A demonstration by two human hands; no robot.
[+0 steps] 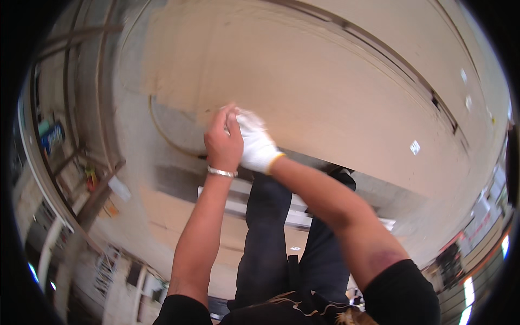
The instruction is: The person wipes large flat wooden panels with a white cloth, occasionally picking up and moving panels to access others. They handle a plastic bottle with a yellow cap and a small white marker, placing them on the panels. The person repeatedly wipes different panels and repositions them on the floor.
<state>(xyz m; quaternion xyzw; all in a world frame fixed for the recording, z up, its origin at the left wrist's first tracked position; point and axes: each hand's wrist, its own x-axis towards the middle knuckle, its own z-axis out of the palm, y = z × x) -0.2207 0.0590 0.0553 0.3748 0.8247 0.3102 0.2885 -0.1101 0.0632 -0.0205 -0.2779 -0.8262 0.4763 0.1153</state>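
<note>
- From my end, through the head view, the white glove (260, 153) is on the right hand (252, 130), pulled down to the wrist, where its yellow cuff (277, 161) sits; I judge that side as good as done.
- The left hand (223, 142) is bare, with a light bracelet (222, 172) at the wrist. If it needs covering, that is left over; I can make out no second glove.
- Neither hand appears to be working on the brown board (325, 103) beyond them, so I can't judge any progress there.
- For the grip, I see the left fingers curled and bunched against the gloved fingers, the two hands touching. Motion blur covers the fingertips, so I can't tell whether the left one pinches the fabric or only presses on it.
- I can't read the right hand's opening either: its fingers are partly behind the left, and anything small between the palms would be hidden from me.
- Both hands are together in front of the dark trousers (265, 233), with a yellow hose (164, 135) ending near the left wrist.
</note>
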